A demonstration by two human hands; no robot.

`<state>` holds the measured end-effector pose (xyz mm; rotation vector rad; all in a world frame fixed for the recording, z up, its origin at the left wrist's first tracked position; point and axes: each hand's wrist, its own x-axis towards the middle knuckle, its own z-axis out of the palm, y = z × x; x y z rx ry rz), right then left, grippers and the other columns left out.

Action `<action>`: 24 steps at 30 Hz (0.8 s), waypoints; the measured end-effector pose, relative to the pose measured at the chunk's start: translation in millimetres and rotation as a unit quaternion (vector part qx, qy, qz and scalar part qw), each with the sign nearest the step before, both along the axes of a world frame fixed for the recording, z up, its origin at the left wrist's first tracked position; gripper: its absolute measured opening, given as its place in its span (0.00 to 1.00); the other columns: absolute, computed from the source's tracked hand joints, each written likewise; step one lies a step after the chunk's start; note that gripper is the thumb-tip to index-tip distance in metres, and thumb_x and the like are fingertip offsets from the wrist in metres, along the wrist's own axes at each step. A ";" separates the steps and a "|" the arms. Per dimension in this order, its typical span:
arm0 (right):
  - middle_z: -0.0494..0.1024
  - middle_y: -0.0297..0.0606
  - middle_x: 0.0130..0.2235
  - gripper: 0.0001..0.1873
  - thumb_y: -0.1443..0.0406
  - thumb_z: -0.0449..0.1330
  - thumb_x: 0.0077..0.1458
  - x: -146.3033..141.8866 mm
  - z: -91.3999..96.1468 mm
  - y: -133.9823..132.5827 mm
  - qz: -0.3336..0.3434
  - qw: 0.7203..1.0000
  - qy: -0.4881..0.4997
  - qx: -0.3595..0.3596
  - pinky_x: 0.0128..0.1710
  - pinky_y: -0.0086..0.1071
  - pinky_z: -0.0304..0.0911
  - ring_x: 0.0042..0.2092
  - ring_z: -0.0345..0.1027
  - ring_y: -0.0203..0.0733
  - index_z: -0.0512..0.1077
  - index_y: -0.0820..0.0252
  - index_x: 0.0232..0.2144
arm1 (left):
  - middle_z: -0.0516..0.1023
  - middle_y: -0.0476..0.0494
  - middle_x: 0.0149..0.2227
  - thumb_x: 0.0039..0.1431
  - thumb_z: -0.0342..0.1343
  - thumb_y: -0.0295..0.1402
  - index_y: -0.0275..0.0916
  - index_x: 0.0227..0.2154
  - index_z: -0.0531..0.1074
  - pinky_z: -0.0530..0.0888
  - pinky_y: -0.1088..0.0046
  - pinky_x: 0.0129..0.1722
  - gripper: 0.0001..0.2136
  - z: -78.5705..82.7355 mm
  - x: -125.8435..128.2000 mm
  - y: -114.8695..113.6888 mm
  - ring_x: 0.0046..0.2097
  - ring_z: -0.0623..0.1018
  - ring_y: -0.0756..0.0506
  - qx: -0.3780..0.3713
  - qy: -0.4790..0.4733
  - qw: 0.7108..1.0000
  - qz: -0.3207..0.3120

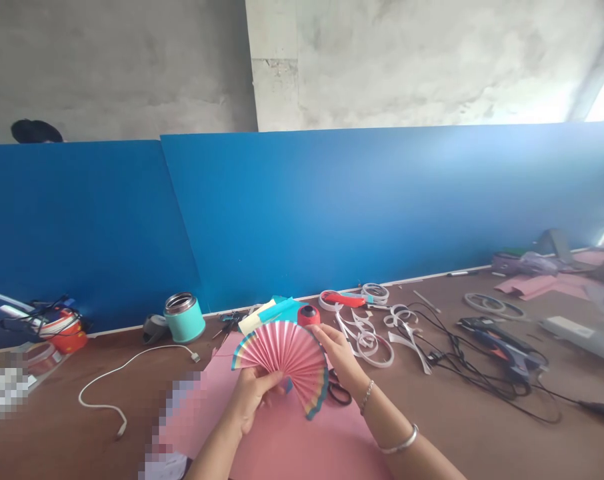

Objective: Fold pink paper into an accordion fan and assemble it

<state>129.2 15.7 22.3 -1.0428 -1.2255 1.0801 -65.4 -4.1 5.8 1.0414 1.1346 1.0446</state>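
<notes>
A pleated paper fan, pink with a yellow and blue border, is spread in a wide arc above the pink paper on the table. My left hand pinches it near its lower centre, thumb on the front. At the upper right edge, my right hand grips the fan between thumb and fingers. Black-handled scissors lie just behind the fan's right side, partly hidden. Behind its top edge are a red round container and blue and cream paper pieces.
Curled white strips lie right of the fan. Farther right, a glue gun rests among black cables. A turquoise metal-lined container and a white USB cable sit left. A blue partition borders the table's back.
</notes>
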 end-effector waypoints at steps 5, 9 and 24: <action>0.75 0.42 0.38 0.27 0.46 0.54 0.53 2.0 -2.5 0.6 -0.014 1.000 0.014 0.003 0.34 0.31 0.59 0.38 0.65 0.43 0.74 0.63 0.41 | 0.71 0.51 0.17 0.38 0.66 0.38 0.35 0.24 0.70 0.56 0.80 0.14 0.14 -8.5 -2.0 7.1 0.17 0.67 0.54 0.014 -0.065 0.996 0.065; 0.76 0.40 0.34 0.25 0.46 0.55 0.52 0.1 -4.8 1.2 -0.038 0.999 -0.010 0.015 0.34 0.32 0.60 0.37 0.66 0.43 0.74 0.60 0.37 | 0.69 0.51 0.16 0.36 0.67 0.37 0.35 0.20 0.69 0.59 0.80 0.15 0.14 -13.4 -4.7 12.8 0.19 0.67 0.54 0.066 -0.084 0.984 0.145; 0.69 0.33 0.25 0.18 0.51 0.55 0.53 -12.7 -0.3 -8.0 -0.051 0.998 -0.033 0.035 0.31 0.30 0.56 0.30 0.60 0.38 0.70 0.59 0.25 | 0.77 0.41 0.23 0.49 0.58 0.43 0.37 0.22 0.73 0.73 0.68 0.27 0.13 -13.3 -11.2 9.8 0.26 0.76 0.42 0.214 0.131 0.937 0.244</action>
